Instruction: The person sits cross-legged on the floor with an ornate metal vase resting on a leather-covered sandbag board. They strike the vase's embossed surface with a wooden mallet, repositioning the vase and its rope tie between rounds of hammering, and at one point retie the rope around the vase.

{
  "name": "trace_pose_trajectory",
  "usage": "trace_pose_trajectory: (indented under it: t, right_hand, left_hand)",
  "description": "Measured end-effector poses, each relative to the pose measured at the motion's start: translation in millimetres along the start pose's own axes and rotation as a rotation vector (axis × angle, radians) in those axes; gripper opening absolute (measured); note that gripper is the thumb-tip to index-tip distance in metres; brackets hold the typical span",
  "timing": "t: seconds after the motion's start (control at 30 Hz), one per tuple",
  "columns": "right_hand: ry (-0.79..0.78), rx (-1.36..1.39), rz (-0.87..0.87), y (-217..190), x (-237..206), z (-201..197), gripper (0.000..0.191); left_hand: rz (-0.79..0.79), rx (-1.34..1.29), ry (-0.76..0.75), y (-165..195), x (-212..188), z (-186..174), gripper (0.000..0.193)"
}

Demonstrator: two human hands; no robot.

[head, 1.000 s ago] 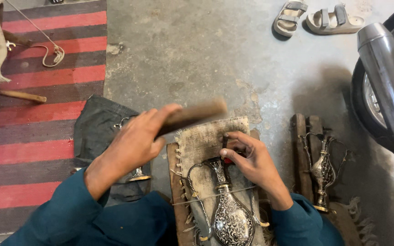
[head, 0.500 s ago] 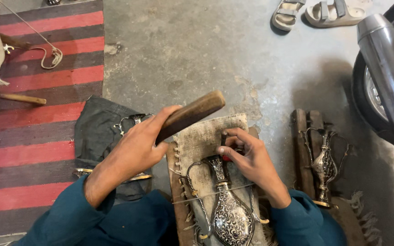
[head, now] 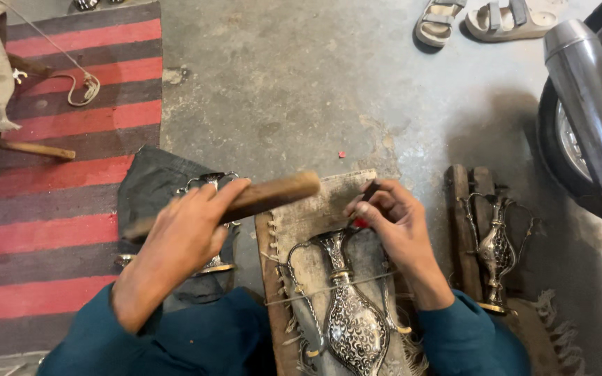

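Below right hand, silver vase; left hand gripping wooden stick

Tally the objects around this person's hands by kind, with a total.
Ornate metal vases: 3 (on the padded board, on the dark cloth, on the wooden blocks)
Wooden mallet, in left hand: 1
Small punch tool, in right hand: 1
Sandals: 2
Total: 7
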State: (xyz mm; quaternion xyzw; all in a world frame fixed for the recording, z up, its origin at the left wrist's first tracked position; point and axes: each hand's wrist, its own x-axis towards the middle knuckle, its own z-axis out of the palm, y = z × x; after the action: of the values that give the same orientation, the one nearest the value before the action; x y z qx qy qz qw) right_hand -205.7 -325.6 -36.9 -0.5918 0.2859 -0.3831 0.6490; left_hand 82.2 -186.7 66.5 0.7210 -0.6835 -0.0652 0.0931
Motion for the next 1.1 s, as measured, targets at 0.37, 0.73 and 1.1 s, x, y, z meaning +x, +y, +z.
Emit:
trace_pose_trajectory:
  t: [0.37,0.73,1.1]
  right_hand:
    - [-0.065,-0.232,0.029,-2,-11,27,0.033]
    - [-0.022,-0.326,0.028,-9,-14,34,0.03]
    - [0.0,-0.378,-0.012,-8,-16,36,0.03]
  left_hand:
    - [-0.354,-0.639,-0.119,8,-54,43,0.075]
    - [-0.193,-0.614,-0.125,9,-32,20,0.068]
    - [0.07,-0.013,0.03,13,-1,-9,0.078]
